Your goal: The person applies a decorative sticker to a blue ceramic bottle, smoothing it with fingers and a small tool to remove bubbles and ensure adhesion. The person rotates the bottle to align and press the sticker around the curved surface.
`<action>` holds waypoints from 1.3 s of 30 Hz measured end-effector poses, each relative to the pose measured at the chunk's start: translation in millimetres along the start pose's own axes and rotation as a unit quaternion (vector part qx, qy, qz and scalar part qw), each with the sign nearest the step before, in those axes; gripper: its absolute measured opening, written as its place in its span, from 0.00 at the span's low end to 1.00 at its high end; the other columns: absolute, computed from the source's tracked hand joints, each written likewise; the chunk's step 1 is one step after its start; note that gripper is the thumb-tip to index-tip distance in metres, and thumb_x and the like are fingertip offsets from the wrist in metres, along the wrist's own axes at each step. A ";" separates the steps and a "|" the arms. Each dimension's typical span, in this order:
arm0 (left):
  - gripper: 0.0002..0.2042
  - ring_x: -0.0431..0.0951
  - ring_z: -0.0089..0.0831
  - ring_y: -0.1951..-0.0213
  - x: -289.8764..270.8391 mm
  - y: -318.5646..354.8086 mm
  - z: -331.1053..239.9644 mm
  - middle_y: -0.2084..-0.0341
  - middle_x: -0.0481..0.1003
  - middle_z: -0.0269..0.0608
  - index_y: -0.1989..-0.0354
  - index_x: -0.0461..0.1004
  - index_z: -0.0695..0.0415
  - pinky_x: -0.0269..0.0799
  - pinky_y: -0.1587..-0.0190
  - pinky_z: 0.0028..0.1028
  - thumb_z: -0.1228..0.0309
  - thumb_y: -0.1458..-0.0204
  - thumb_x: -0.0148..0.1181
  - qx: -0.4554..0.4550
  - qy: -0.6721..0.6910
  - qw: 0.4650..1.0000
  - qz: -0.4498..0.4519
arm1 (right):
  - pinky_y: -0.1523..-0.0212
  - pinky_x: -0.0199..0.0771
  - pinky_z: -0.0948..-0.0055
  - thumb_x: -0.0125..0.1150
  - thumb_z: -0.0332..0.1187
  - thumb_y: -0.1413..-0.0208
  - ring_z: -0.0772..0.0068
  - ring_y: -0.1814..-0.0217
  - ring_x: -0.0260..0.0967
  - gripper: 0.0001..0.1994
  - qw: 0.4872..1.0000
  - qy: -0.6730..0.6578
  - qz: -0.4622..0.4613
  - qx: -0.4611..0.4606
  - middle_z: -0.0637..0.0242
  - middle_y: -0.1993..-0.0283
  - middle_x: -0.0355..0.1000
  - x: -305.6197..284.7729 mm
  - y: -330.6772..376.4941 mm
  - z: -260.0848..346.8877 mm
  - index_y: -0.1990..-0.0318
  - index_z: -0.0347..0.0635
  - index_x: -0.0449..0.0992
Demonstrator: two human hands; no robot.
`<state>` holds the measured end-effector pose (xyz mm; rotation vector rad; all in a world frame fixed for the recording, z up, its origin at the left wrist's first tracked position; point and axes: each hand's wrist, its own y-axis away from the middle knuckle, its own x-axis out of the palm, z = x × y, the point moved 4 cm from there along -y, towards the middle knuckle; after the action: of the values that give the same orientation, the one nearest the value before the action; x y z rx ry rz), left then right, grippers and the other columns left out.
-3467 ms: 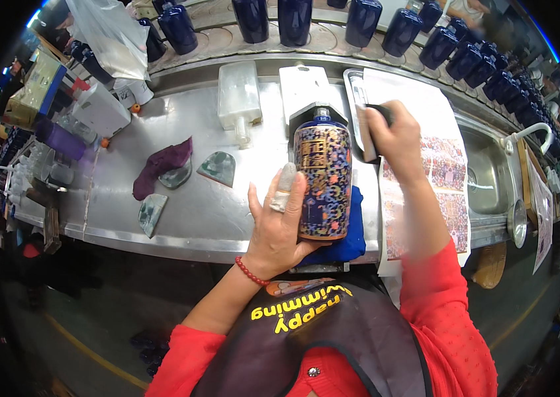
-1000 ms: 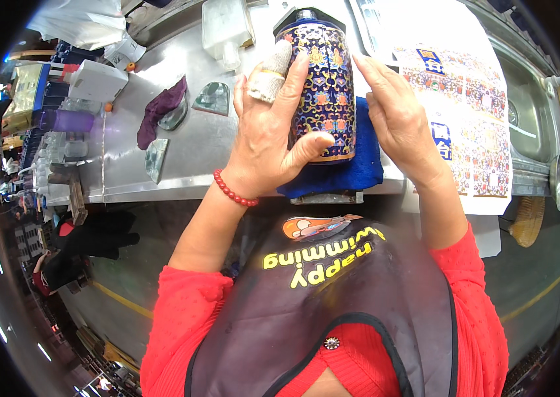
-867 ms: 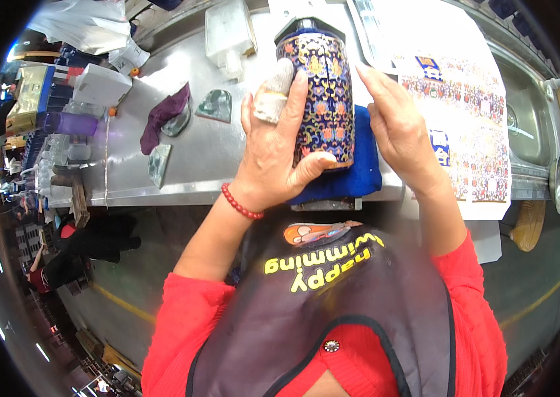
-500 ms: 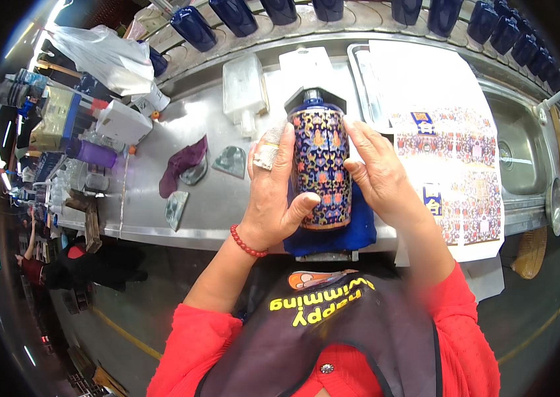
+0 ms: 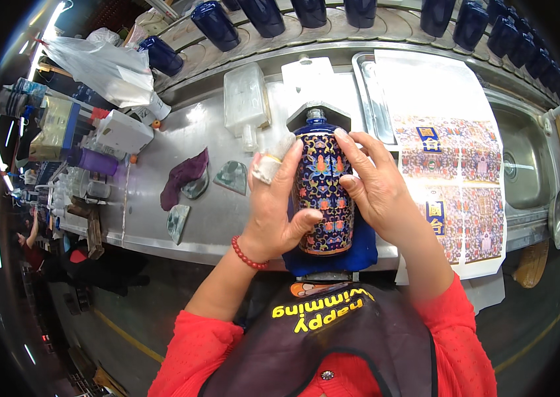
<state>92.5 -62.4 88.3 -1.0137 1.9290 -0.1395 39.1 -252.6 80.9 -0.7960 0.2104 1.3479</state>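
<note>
A dark blue bottle, wrapped in a colourful floral pattern, lies with its neck pointing away from me. Its lower part rests over a blue cloth at the counter's front edge. My left hand lies along the bottle's left side, thumb across the front; a pale wrap covers one finger. On the other side, my right hand presses bent fingertips to the upper right shoulder, thumb against the side. Behind the neck shows a grey angular holder.
Printed pattern sheets lie right, beside a metal tray and a sink. Left are a purple cloth, greenish scraper-like pieces and a clear rectangular container. Blue bottles line the track behind.
The view has shifted, so the bottle and counter appear lower. My right fingers have bent more, and their tips now touch the bottle's shoulder. My left hand stays along its side.
</note>
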 end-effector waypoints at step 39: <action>0.42 0.64 0.53 0.34 -2.5 -24.6 3.0 0.36 0.67 0.55 0.29 0.66 0.57 0.44 0.29 0.55 0.35 0.43 0.56 0.014 -0.074 0.997 0.027 | 0.38 0.70 0.54 0.64 0.34 0.38 0.41 0.38 0.66 0.29 0.999 -0.009 -0.032 -0.009 0.44 0.36 0.64 1.4 3.7 2.7 0.30 0.43 0.67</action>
<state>110.0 -75.9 99.8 -0.9265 1.8131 -0.0600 35.3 -249.8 80.6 -0.7988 0.1582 1.2964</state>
